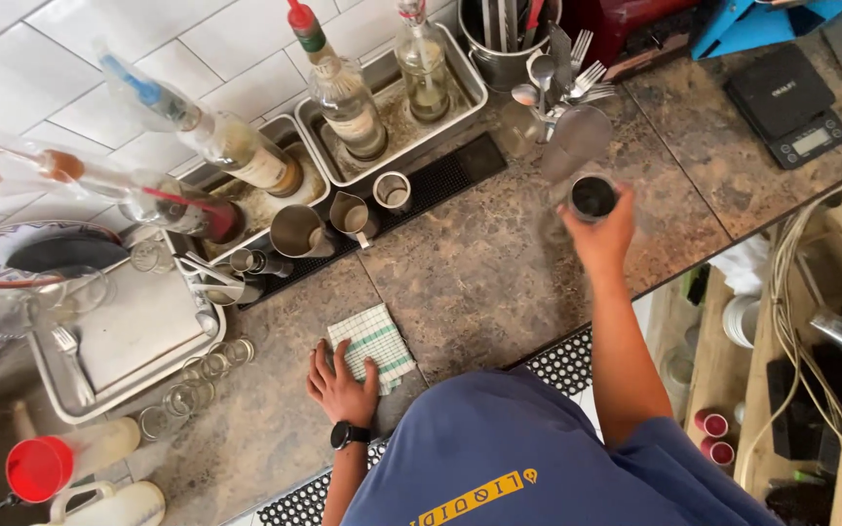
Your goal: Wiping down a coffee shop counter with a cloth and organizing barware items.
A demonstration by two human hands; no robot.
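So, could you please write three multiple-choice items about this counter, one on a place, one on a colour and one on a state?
1. Where does the left hand rest?
A. on the green-striped white cloth
B. on the black digital scale
C. on the red cup

2. What colour is the wristwatch?
A. white
B. black
C. yellow

3. What is the right hand doing?
A. lying flat and empty
B. holding a fork
C. gripping a dark round metal cup

Answers: 1 A, the fingers lie on the cloth edge; 2 B, strap and face are black; 3 C, the fingers wrap the cup.
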